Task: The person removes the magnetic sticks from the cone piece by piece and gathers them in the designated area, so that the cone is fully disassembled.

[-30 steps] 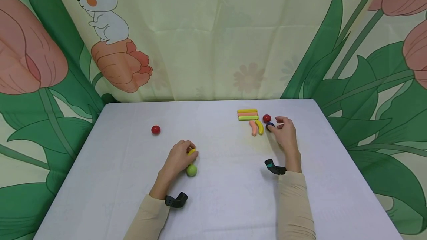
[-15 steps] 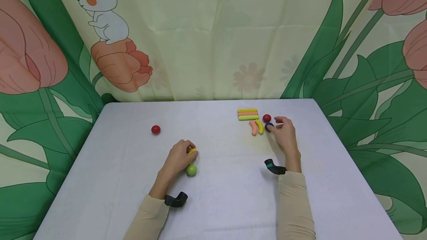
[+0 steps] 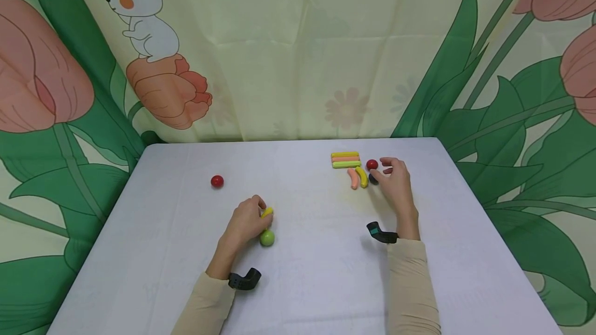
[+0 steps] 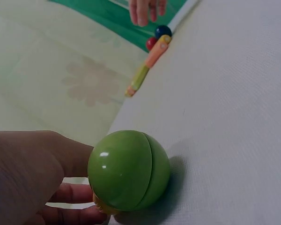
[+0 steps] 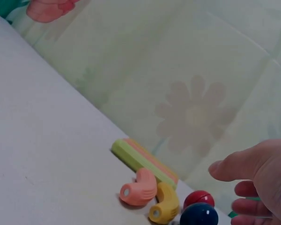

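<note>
My left hand (image 3: pixel 244 219) has its thumb and fingers around a yellow curved toy piece (image 3: pixel 267 212), which shows between the fingertips in the head view. Just in front of it is a green ball (image 4: pixel 126 171), which covers most of the ridged yellow piece in the left wrist view. My right hand (image 3: pixel 395 184) is beside a dark blue ball (image 5: pixel 199 215), thumb and fingers spread apart with nothing between them. Touching or close behind the blue ball sits a red ball (image 5: pixel 199 198).
To the left of the blue ball lie a yellow curved piece (image 3: pixel 361 176) and a pink curved piece (image 3: pixel 353 178). Behind them, yellow, pink and green straight rods (image 3: pixel 346 160) lie side by side. Another red ball (image 3: pixel 217 181) rests alone on the white table (image 3: pixel 307 273), at left.
The right hand has come off the blue ball, which moved slightly left toward the yellow curved piece. The left hand has drawn back a little left, showing more of its yellow piece.
</note>
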Demonstrator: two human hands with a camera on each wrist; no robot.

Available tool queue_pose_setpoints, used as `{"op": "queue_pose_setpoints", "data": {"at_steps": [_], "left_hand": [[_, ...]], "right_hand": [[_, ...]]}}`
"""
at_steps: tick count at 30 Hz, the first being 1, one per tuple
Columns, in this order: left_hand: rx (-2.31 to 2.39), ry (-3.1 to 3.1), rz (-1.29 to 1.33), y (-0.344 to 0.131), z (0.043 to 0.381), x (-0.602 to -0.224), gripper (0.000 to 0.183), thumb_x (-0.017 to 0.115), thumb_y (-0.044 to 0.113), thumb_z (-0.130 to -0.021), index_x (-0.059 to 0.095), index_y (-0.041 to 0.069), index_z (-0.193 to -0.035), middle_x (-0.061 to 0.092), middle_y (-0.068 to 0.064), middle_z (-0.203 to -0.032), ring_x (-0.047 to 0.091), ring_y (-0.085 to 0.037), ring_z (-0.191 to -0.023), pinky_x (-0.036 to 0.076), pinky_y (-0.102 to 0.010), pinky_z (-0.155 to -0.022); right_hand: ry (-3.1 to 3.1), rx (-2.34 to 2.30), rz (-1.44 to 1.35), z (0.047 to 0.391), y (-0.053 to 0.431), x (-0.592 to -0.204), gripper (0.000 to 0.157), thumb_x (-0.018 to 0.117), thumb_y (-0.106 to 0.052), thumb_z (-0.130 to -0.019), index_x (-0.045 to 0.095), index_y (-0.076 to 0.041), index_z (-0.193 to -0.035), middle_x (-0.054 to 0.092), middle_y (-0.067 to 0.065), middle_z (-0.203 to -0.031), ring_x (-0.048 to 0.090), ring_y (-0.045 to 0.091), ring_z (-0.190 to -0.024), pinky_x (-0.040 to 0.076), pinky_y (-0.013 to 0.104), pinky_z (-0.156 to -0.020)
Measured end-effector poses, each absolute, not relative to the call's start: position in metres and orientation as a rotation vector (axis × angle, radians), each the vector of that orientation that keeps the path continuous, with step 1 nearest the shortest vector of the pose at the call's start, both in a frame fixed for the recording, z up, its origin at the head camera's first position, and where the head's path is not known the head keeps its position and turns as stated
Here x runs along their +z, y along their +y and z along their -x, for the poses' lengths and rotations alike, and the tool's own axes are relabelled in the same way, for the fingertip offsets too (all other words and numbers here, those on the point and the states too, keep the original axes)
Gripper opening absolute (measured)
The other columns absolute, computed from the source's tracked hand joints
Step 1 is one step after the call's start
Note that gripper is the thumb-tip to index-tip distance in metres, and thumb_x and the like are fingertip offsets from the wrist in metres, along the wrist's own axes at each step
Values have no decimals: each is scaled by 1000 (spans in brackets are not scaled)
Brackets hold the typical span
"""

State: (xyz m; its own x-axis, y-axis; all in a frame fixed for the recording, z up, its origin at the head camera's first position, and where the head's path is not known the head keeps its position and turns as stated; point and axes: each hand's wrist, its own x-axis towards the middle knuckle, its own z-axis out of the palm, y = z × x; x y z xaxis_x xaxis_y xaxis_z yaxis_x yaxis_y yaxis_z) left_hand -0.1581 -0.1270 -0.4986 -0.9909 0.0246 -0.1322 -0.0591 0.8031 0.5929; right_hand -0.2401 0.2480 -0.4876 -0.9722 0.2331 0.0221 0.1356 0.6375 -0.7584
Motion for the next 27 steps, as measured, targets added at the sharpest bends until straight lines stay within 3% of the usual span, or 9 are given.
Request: {"op": "queue_pose_setpoints", "data": {"at_steps": [7, 20, 27], "left_hand": [[959, 2870, -10, -125, 158, -500, 22, 70, 14, -84, 66, 3, -102, 62, -7, -86, 55, -18, -72, 48, -27, -64], [963, 2893, -66, -122, 158, -502, 25, 71, 8, -84, 69, 3, -109, 64, -7, -98, 58, -19, -84, 56, -35, -80], [960, 2888, -63, -119, 159, -501, 28, 70, 7, -85, 69, 3, -113, 64, -8, -102, 58, -20, -88, 56, -38, -86]], "right_hand": [[-2742, 1233, 186, 241, 232, -485, 50, 68, -25, -96, 51, -3, -138, 50, 19, -133, 52, 33, -118, 52, 46, -97], [-2745, 1286, -40, 242, 201, -488, 48, 69, -24, -94, 55, 1, -132, 55, 19, -125, 54, 32, -109, 48, 43, -93], [-2811, 1293, -88, 241, 181, -489, 46, 71, -23, -92, 55, -5, -132, 58, 15, -126, 55, 29, -108, 51, 42, -94]]}}
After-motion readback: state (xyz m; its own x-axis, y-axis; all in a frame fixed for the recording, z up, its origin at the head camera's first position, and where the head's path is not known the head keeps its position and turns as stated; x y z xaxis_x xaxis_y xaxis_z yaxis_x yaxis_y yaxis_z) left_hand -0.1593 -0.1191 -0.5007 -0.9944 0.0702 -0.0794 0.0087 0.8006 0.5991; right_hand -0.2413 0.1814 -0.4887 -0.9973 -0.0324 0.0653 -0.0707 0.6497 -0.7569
